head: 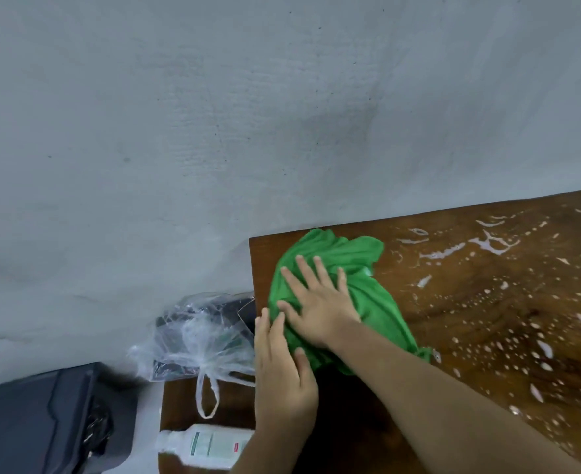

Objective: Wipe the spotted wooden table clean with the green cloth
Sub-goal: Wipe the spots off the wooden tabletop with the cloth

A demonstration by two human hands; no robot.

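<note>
The green cloth (pixel 347 258) is pressed at the far left corner of the desk (pixel 453 313) under the right hand (pixel 316 302), spread flat; the left hand (pixel 282 367), also flat, touches its left edge. Even pressure should be applied and long strokes drawn rightward over the white spots (pixel 521 343).

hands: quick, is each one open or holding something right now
Left hand: open, fingers straight, touching the edge of the green cloth.
Right hand: open, pressing flat on the green cloth.
</note>
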